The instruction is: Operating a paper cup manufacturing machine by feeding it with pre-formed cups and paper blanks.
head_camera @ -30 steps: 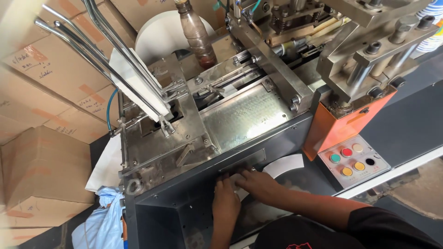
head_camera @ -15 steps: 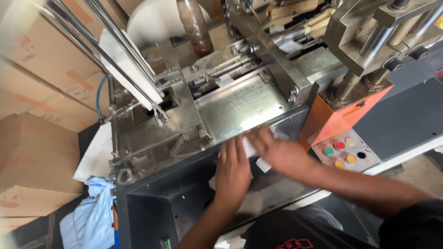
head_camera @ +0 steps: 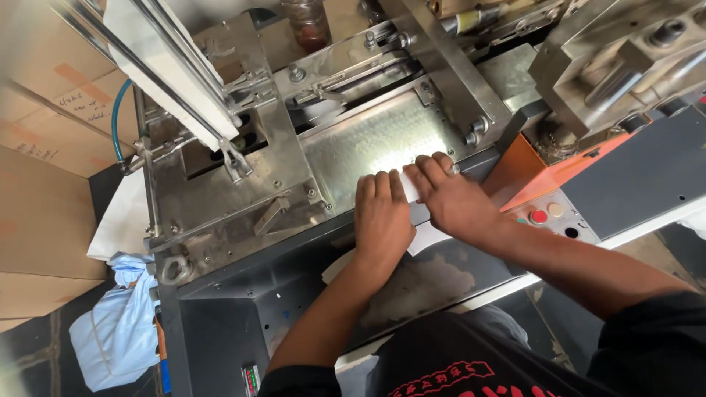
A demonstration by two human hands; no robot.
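Both my hands rest at the front edge of a metal machine bed (head_camera: 368,140). My left hand (head_camera: 382,217) lies palm down with fingers together over a stack of white paper sheets (head_camera: 409,185). My right hand (head_camera: 452,195) grips the same white sheets from the right, fingers curled over their top edge. Only a narrow strip of the sheets shows between the hands, and a little more white peeks out below them (head_camera: 423,239). The sheets sit against the textured steel plate of the machine.
An orange control panel with coloured buttons (head_camera: 548,213) sits right of my hands. A slanted feed chute with white sheets (head_camera: 173,66) rises at upper left. Cardboard boxes (head_camera: 44,184) stand at left, a blue cloth (head_camera: 118,323) hangs below them. A brown bottle (head_camera: 309,26) stands at the top.
My hands rose from the dark lower shelf up to the machine's front edge, bringing the white sheets along. The view also moved closer to the machine.
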